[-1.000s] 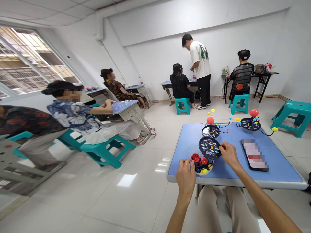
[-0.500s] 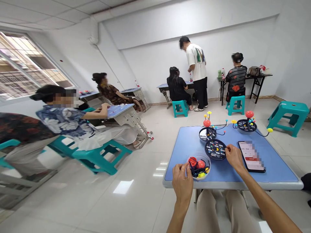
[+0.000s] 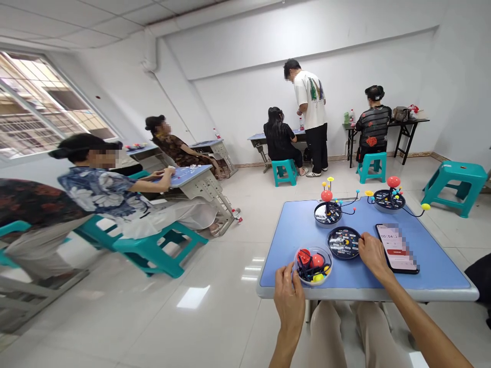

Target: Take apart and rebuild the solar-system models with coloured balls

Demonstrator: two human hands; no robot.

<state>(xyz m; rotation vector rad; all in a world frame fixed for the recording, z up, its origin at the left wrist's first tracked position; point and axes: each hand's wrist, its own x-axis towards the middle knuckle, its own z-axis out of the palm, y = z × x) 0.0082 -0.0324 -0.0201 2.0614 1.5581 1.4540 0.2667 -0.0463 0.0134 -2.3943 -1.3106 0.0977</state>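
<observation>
My left hand [image 3: 289,294] is at the left side of a clear plastic bowl [image 3: 330,273], fingers and thumb curled at its rim. Inside lie a red ball [image 3: 317,261], another red piece [image 3: 304,256], yellow parts and dark rods. Right of the bowl, my right hand [image 3: 373,254] pinches the right edge of a round black base [image 3: 344,243] printed with planets, which looks flat on the desk. Behind it stand two solar system models, one at the left [image 3: 328,212] and one at the right [image 3: 389,198], each with a red ball and coloured balls on arms.
A phone [image 3: 398,248] with a running timer lies on the blue desk [image 3: 433,266], right of my right hand. Teal stools [image 3: 454,176] stand around the room. Several other people sit at desks; one person [image 3: 312,97] stands by the back wall.
The black base has gone from tilted to flatter on the desk, shifting slightly right and toward me with my right hand. My left hand stays by the bowl, slightly lower.
</observation>
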